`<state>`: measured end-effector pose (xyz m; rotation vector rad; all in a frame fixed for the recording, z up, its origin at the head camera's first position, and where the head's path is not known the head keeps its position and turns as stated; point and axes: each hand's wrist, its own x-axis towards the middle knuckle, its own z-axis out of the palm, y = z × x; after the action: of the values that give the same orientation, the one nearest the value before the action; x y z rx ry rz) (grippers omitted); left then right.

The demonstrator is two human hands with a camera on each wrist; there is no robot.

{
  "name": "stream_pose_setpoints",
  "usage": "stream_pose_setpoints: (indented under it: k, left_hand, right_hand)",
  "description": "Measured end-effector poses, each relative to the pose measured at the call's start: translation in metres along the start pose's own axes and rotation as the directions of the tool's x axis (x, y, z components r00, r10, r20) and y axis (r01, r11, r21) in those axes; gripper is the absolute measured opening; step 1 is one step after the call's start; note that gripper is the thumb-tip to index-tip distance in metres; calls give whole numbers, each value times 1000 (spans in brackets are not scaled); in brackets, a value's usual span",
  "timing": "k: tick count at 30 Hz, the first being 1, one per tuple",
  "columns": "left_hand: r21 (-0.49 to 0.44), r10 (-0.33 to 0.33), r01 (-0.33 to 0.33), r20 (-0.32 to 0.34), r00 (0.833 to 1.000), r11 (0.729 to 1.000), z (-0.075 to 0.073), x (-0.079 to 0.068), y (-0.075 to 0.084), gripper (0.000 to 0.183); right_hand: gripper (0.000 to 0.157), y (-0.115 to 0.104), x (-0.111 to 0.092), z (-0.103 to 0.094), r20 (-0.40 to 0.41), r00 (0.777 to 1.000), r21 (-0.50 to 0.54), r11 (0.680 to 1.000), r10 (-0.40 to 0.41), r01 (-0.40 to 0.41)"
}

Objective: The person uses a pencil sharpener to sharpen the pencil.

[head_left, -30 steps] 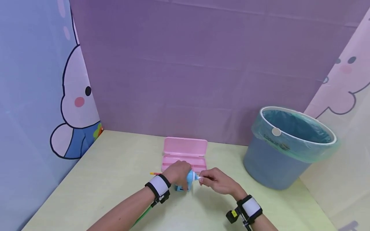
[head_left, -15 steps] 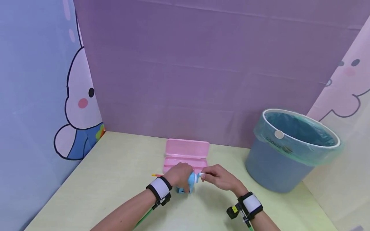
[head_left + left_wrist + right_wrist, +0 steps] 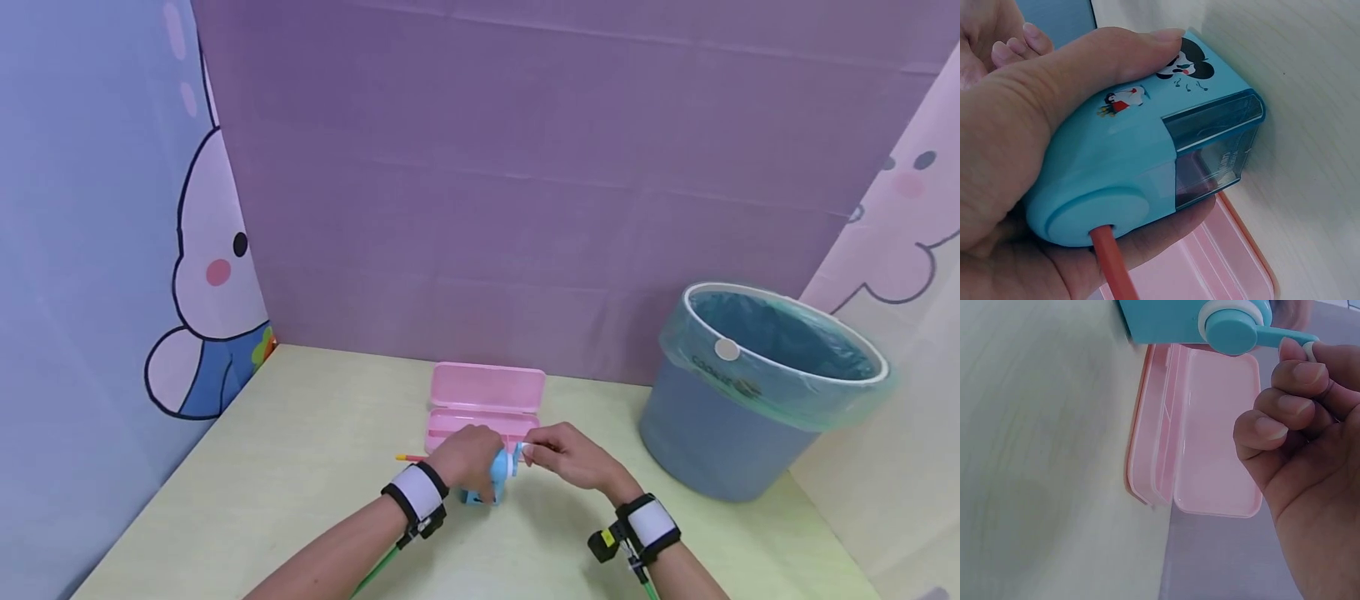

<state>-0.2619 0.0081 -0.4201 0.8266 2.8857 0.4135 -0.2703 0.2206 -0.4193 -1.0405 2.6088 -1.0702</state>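
A light blue crank pencil sharpener (image 3: 1141, 134) with cartoon pictures and a clear shavings drawer stands on the table. My left hand (image 3: 468, 460) grips its body, thumb along one side and fingers round the other. An orange-red pencil (image 3: 1114, 262) sticks into the round hole at its front; in the head view its yellow end points left. My right hand (image 3: 570, 457) pinches the white knob of the sharpener's blue crank (image 3: 1279, 336) between thumb and forefinger, the other fingers curled. Just behind the sharpener lies an open pink pencil case (image 3: 487, 387).
At the right of the table stands a blue-grey bin (image 3: 720, 433) with a green plastic liner folded over its rim. A purple cloth wall (image 3: 465, 183) closes the back, and a blue printed sheet (image 3: 82, 292) hangs at the left.
The crank and my right fingers on its knob have shifted slightly upward. My left hand keeps its grip on the sharpener. The head view has moved a little.
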Motion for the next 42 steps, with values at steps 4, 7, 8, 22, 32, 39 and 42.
stream_pose_setpoints:
  k: [4, 7, 8, 22, 32, 39, 42]
  left_hand:
    - [4, -1, 1, -8, 1000, 1000, 0, 0, 0, 46]
    - [8, 0, 1, -12, 1000, 1000, 0, 0, -1, 45]
    - [12, 2, -2, -11, 1000, 1000, 1, 0, -1, 45]
    - [6, 1, -1, -15, 1000, 1000, 6, -3, 0, 44]
    - [8, 3, -3, -15, 1000, 1000, 3, -1, 1, 46]
    - [-4, 8, -8, -3, 1000, 1000, 5, 1, 1, 45]
    - [-7, 5, -5, -8, 1000, 1000, 4, 1, 1, 46]
  right_hand:
    - [20, -2, 3, -3, 10, 1000, -33, 999, -21, 22]
    - [20, -4, 5, -4, 2, 1000, -69, 997, -28, 28]
    - [20, -4, 5, -4, -3, 1000, -80, 996, -30, 29]
    - [19, 7, 6, -2, -19, 999, -104, 994, -44, 41]
    - [22, 12, 8, -1, -54, 998, -87, 996, -39, 34]
    - [25, 18, 8, 0, -53, 998, -76, 997, -21, 17]
    - [25, 20, 10, -1, -56, 998, -75, 997, -13, 9]
